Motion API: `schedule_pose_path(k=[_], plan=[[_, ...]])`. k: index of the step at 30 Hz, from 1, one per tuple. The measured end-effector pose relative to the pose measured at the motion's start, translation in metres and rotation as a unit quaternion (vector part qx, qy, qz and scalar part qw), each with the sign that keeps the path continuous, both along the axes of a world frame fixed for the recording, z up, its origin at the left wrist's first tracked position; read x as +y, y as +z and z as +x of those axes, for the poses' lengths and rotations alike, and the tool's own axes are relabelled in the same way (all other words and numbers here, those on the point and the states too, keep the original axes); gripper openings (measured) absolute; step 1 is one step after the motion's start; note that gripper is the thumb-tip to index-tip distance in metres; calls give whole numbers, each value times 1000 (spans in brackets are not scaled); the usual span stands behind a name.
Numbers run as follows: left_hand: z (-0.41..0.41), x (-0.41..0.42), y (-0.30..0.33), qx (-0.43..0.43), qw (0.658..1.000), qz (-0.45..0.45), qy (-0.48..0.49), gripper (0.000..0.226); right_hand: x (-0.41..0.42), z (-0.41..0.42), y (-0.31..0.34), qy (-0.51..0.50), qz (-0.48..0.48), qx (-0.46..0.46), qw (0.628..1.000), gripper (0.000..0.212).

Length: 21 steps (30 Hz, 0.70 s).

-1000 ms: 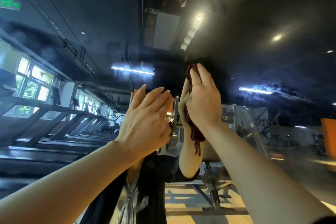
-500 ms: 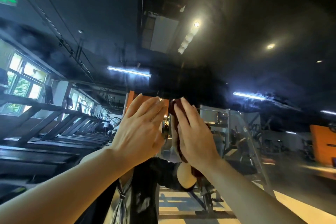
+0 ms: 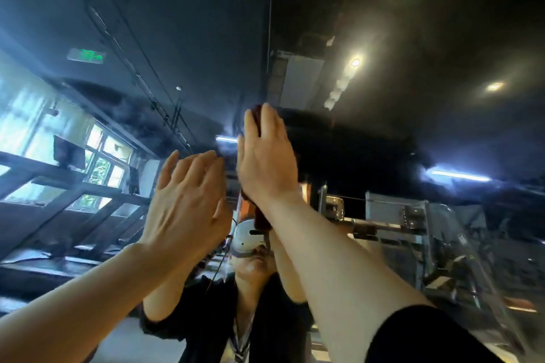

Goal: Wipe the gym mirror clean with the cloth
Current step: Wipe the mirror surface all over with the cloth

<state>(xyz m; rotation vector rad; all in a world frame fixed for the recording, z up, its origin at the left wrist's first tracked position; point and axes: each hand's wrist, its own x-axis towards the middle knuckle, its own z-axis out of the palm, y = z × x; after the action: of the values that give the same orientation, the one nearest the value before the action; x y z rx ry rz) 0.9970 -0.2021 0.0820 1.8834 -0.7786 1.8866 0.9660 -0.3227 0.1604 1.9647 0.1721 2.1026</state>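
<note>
The gym mirror (image 3: 383, 97) fills the whole view and reflects a dark ceiling, lights and machines. My right hand (image 3: 267, 156) is raised high with flat fingers, pressing a dark red cloth (image 3: 261, 219) against the glass. Only the cloth's top edge above my fingertips and a hanging end below my wrist show. My left hand (image 3: 188, 206) is held up just left of it, fingers straight and together, palm toward the mirror, holding nothing. Whether it touches the glass is unclear.
The mirror shows my reflection (image 3: 250, 274) in dark clothes directly below the hands. A row of treadmills (image 3: 59, 230) and bright windows (image 3: 100, 162) is reflected on the left, a metal weight machine (image 3: 427, 230) on the right.
My right hand has slid the cloth upward on the glass from its lower position half a second ago. The view tilted up with it. My left hand stays beside it.
</note>
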Motion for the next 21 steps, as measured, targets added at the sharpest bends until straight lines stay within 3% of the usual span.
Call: schedule_pose_path(k=[3,5,11,13,17,21], plan=[[8,13,1,-3,1000,-27,0,57,33,15,-9,1,-105,92,990,48],[12,17,4,-14,1000,-18,14,57,22,12,-4,13,-131,75,989,48],[18,28,16,-14,999,-5,42,57,-34,-7,16,-30,59,-69,995,46],[19,32,17,-10,999,-4,45,56,-11,3,14,-53,21,-64,996,48],[15,29,17,-2,1000,-13,23,53,31,23,11,-12,-137,30,990,46],[3,5,17,-17,1000,1,7,48,7,8,21,-2,-72,7,997,49]])
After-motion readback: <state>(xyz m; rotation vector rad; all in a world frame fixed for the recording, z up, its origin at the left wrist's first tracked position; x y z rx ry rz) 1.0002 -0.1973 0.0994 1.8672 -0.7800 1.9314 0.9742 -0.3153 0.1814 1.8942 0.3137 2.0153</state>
